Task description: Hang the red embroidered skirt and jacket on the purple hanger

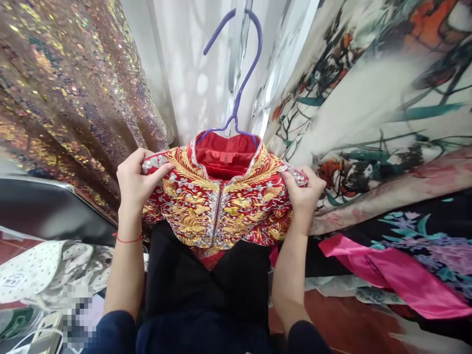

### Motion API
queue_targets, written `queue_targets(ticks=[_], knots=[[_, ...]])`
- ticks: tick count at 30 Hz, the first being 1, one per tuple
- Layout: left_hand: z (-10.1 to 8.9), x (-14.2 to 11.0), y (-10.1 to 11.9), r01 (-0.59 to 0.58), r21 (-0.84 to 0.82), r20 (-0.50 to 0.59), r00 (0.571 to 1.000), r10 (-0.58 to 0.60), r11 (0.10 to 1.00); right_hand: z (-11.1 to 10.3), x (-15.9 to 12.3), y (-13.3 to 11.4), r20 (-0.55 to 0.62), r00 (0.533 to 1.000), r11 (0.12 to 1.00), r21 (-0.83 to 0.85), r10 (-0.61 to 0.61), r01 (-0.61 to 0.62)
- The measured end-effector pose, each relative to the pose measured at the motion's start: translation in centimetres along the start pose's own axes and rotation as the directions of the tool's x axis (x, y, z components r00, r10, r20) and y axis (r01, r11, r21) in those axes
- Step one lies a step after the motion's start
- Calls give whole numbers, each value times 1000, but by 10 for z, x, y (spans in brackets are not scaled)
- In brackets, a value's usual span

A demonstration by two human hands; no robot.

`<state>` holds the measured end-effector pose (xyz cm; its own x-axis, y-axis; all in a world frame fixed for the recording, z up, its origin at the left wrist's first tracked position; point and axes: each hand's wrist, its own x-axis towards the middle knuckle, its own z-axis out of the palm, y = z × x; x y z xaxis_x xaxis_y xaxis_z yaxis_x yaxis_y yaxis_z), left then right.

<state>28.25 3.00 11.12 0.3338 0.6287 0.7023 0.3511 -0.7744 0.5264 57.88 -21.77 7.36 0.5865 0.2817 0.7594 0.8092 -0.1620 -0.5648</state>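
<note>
A red jacket point(221, 206) with thick gold and silver embroidery hangs on a purple hanger point(241, 83) in front of me. A small red size tag shows inside its collar. My left hand point(136, 184) is closed on the jacket's left shoulder, thumb on top. The right shoulder is gripped the same way by my right hand point(302, 194). A thin red string circles my left wrist. The jacket's lower part drops out of sight against dark fabric below.
A gold sequined cloth point(70, 93) hangs at left, a white curtain point(184, 64) behind the hanger. Floral printed fabric point(376, 98) fills the right, with a bright pink strip point(398, 275) beneath it. A dark tray edge point(47, 211) and dotted white cloth point(40, 265) lie lower left.
</note>
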Motion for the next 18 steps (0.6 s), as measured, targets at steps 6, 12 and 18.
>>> queue_targets(ticks=[6,12,18], knots=[[2,-10,8,47,82,-62,997,-42,996,24,-22,-30,-131,970,954,-250,-203,166],[-10,-24,20,46,149,-38,998,-41,988,65,-79,-70,180,955,862,-415,-235,290],[-14,-30,22,-13,164,14,1000,11,986,95,-109,-51,320,947,898,-419,9,133]])
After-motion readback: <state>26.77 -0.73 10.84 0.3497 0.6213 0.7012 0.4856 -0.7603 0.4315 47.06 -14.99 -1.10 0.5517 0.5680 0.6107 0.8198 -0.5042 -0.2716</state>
